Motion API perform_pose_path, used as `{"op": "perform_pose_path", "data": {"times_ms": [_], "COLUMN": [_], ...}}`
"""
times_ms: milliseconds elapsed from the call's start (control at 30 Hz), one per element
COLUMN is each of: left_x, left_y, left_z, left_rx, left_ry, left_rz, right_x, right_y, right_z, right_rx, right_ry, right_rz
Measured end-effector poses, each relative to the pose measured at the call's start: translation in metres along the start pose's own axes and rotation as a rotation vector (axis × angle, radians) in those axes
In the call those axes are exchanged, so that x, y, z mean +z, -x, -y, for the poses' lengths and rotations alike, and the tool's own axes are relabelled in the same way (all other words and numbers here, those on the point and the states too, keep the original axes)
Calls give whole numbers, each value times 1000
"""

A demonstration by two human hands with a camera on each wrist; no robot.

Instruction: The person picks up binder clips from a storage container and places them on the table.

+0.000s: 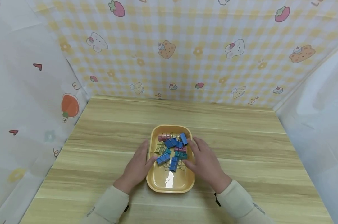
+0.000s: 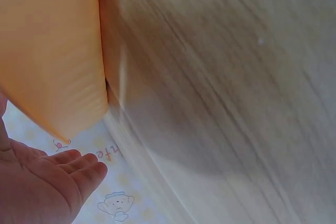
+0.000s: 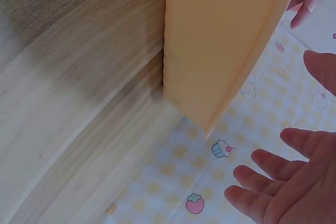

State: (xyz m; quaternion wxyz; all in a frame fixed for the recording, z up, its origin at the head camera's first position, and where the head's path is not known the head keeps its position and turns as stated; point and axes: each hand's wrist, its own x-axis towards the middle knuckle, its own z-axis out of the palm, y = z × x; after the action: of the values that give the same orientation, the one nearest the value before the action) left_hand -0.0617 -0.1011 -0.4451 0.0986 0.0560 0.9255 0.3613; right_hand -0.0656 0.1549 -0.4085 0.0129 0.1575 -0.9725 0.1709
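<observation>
Pale sleeves (image 1: 234,199) come in from the near edge, one on each side. Checked cloth (image 1: 197,62) in yellow and white, printed with strawberries, cupcakes, flowers and small animals, rises along the far side, with white cloth (image 1: 32,102) at left and right. Wood-grained counter (image 1: 102,124) spreads in front of it. A yellow, round-cornered tray (image 1: 183,180) sits on the near half of the counter, around the middle, its long sides running near to far.

The left hand (image 1: 135,166) is at the tray's left side, fingers extended close together just beside the wall, thumb by the left rim. The right hand (image 1: 206,161) is at the right side, fingers and thumb spread wide; whether either thumb touches the rim I cannot tell.

Binder clips lie jumbled in the tray's middle and far part, while a patch of light shines on its near floor. Blue clips (image 1: 173,164) are the most numerous, one of them at the far right. Pink clips (image 1: 180,149) lie at far left and toward the right, teal clips (image 1: 181,155) nearer the middle, and yellowish clips (image 1: 159,146) at left.
</observation>
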Motion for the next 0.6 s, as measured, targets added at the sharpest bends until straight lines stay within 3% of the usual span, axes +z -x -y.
{"op": "perform_pose_path", "data": {"times_ms": [400,600], "left_x": [8,9], "left_y": [-2,-2], "left_z": [6,6], "left_rx": [-4,2], "left_ry": [17,14], "left_rz": [13,12], "right_x": [0,-3], "right_y": [-7,-12], "right_z": [9,18], "right_rx": [-84,-92], "right_ry": [9,-16], "right_rz": [9,63]}}
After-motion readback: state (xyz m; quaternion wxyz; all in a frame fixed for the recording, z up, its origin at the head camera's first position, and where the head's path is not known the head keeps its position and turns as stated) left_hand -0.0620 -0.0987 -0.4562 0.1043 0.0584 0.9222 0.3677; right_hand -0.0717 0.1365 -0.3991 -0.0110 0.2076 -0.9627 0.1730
